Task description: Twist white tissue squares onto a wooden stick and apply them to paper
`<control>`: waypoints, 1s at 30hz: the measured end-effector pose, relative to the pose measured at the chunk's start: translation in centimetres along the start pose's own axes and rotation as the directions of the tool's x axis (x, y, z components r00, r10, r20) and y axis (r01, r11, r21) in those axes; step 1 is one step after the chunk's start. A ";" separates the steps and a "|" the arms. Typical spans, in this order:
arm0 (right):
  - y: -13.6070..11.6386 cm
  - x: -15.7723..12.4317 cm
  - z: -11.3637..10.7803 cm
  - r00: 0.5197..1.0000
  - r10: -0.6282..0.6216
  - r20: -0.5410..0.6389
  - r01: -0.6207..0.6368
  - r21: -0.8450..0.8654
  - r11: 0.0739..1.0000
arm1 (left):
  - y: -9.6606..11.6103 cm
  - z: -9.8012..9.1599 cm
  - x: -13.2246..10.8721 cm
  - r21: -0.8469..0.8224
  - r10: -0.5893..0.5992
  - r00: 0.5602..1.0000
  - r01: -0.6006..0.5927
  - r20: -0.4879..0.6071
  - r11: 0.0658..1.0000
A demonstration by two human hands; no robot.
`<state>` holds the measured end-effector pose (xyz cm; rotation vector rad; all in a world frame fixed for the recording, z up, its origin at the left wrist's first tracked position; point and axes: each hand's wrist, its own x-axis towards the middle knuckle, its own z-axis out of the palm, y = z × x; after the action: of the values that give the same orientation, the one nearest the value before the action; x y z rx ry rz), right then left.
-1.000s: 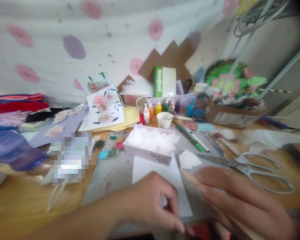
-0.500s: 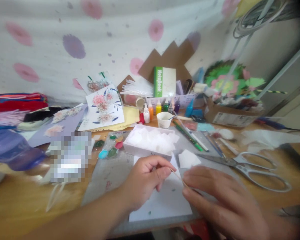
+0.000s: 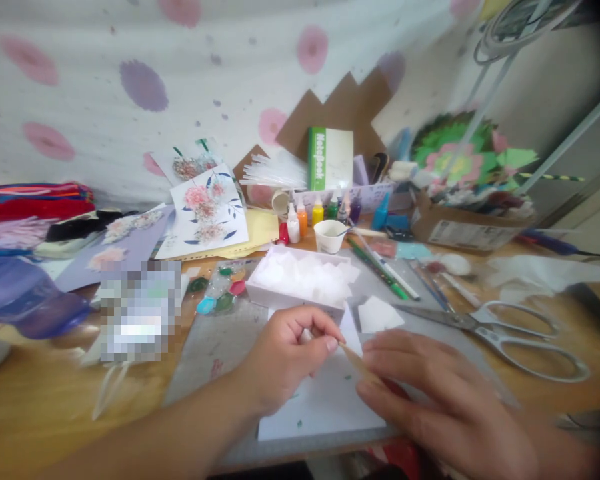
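My left hand [image 3: 293, 350] is closed, thumb and forefinger pinching the tip of a thin tan strip [image 3: 354, 360]. The strip slants down to my right hand [image 3: 430, 380], whose thumb and fingers close on its other end. Whether it is paper tape or something else I cannot tell. Both hands hover over a white paper sheet [image 3: 325, 407] with small green specks, lying on a grey cutting mat [image 3: 215, 353]. Just beyond them is a white box [image 3: 290, 297] filled with white scraps. A white paper piece [image 3: 379, 315] lies beyond my right hand.
Large scissors [image 3: 480, 323] lie to the right. Behind the box stand a white cup [image 3: 329, 239] and several paint bottles [image 3: 317, 213]. Paint blobs [image 3: 225, 301] sit on plastic at left, near a purple container [image 3: 25, 297]. Pens [image 3: 380, 270] lie right of the box.
The tan strip between my hands shows wider and flatter than before, when it looked like a thin line. My right hand has shifted slightly left.
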<state>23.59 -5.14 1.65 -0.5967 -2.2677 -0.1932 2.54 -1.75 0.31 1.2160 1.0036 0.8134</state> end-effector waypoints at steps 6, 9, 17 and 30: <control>-0.2 1.0 -0.3 0.999 0.053 -0.008 -0.053 0.032 0.998 | 1.1 0.1 -0.1 0.218 -0.017 0.999 0.023 -0.029 0.976; -0.3 1.0 0.1 1.000 0.026 -0.001 -0.026 0.048 0.999 | 1.5 0.2 -0.1 0.325 -0.002 0.998 0.021 -0.060 0.946; -0.2 0.6 0.4 0.999 -0.034 0.035 0.032 0.058 0.998 | 1.7 0.4 0.3 0.379 -0.050 0.997 0.068 -0.057 0.923; 0.2 0.6 -1.6 0.954 0.298 0.047 -0.301 0.211 0.930 | 0.3 -0.4 0.6 -0.029 -0.069 0.981 0.075 0.180 0.997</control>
<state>24.34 -5.22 3.20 -0.8176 -2.1405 0.2070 2.38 -1.05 0.46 1.1931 0.8776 0.6502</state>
